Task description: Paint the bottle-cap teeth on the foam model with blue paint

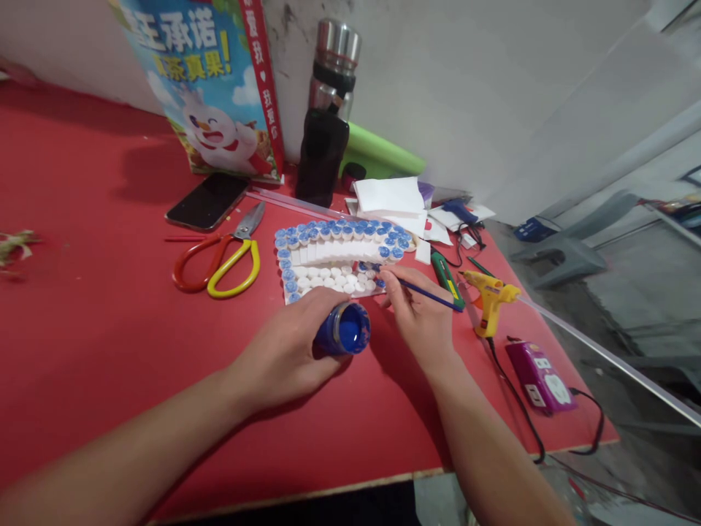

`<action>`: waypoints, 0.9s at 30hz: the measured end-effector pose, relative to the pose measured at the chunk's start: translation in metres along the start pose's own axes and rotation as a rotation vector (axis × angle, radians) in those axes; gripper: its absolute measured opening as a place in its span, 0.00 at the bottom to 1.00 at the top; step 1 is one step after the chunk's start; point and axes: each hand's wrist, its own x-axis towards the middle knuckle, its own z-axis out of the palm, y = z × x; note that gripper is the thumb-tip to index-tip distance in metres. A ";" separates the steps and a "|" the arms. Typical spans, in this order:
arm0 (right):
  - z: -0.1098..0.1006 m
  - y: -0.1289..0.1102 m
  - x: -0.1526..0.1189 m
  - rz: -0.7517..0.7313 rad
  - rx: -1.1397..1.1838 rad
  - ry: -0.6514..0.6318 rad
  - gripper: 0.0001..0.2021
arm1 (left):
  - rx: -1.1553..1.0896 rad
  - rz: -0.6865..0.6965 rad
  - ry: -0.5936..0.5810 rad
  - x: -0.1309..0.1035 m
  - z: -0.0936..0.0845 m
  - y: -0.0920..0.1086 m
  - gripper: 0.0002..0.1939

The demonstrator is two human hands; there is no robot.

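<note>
My left hand (293, 343) is wrapped round a small open jar of blue paint (352, 329), tilted so its mouth shows. Between the fingers of my right hand (419, 310) is a thin dark blue paintbrush (430, 294), its tip at the right part of a craft piece (328, 252). That piece lies flat beyond both hands and is covered with small round discs. Discs along its left, top and right edges are blue; those in the lower middle are white. A band of overlapping white strips crosses it.
Red-and-yellow scissors (224, 267) and a black phone (208, 202) lie left on the red table (109, 329). Behind stand a printed bag (219, 109) and a steel bottle (334, 66). Right are a green cutter (446, 277), yellow glue gun (491, 298), purple box (542, 376) and cords.
</note>
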 end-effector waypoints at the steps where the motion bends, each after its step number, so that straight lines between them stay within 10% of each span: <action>1: 0.000 0.000 0.000 0.004 -0.002 -0.010 0.08 | -0.001 -0.001 0.000 0.000 0.000 0.000 0.26; 27: -0.002 -0.006 0.001 -0.035 -0.094 -0.026 0.09 | 0.001 -0.009 -0.002 0.000 0.000 0.000 0.26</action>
